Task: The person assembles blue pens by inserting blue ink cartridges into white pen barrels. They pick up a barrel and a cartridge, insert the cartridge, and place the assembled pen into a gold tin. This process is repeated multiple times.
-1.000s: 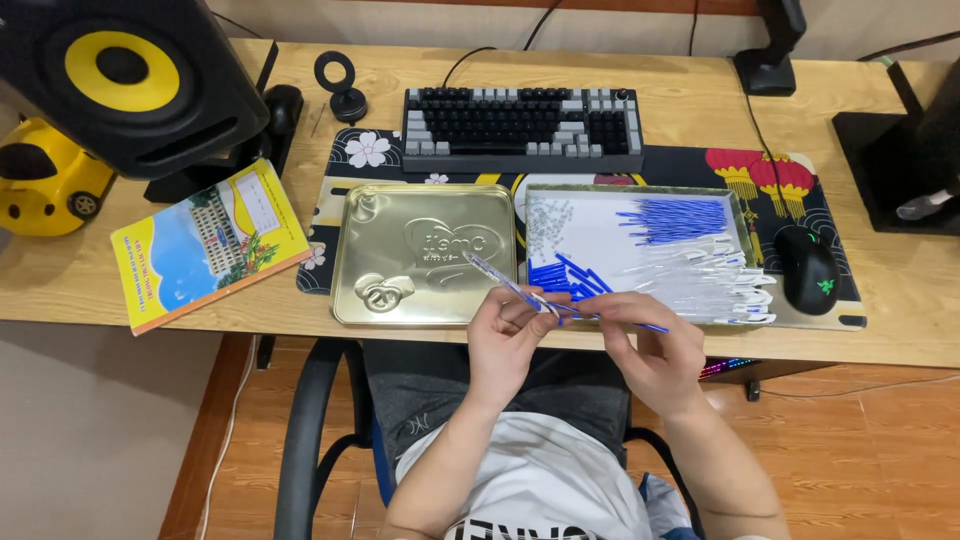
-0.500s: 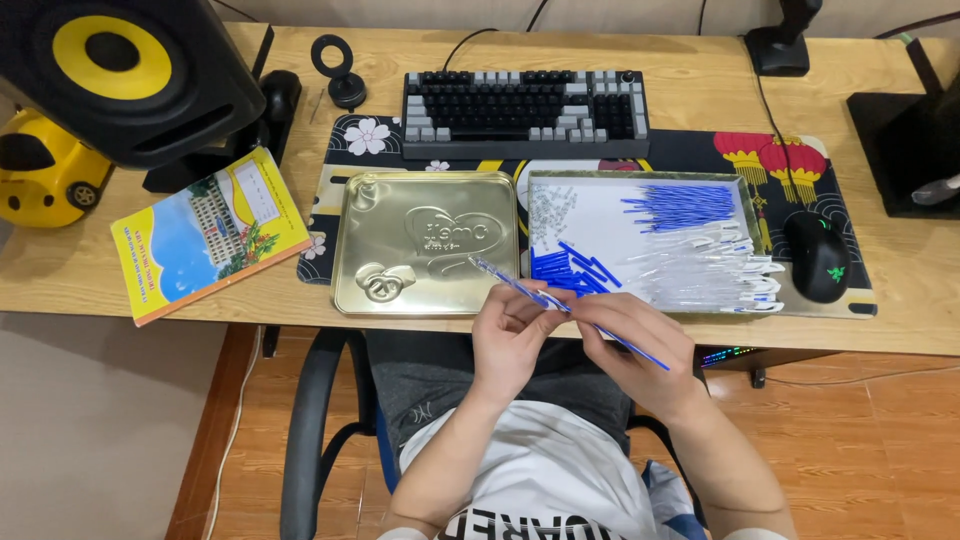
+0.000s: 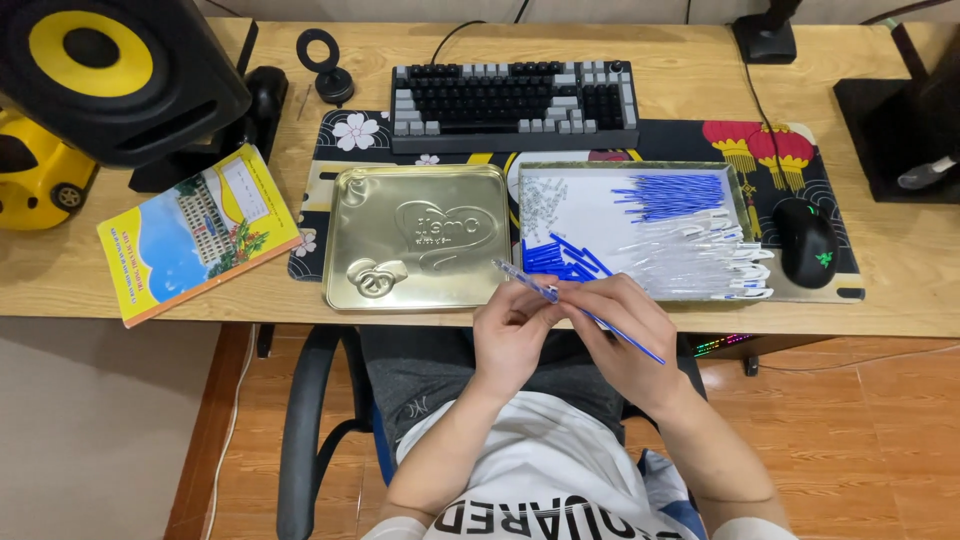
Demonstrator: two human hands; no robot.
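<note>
Wooden desk surface (image 3: 700, 85), pretty cluttered. Left hand (image 3: 512, 335) and right hand (image 3: 625, 335) both pinch one thin blue pen refill (image 3: 580, 312) at the desk edge, near the white parts tray (image 3: 590, 215). Looks easy to bend it or drop it onto the floor.

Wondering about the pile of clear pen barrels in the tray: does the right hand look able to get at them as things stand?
Probably yes: the clear barrels lie uncovered in the open tray, just beyond the right hand. But that hand and the left hand are holding a blue pen.
</note>
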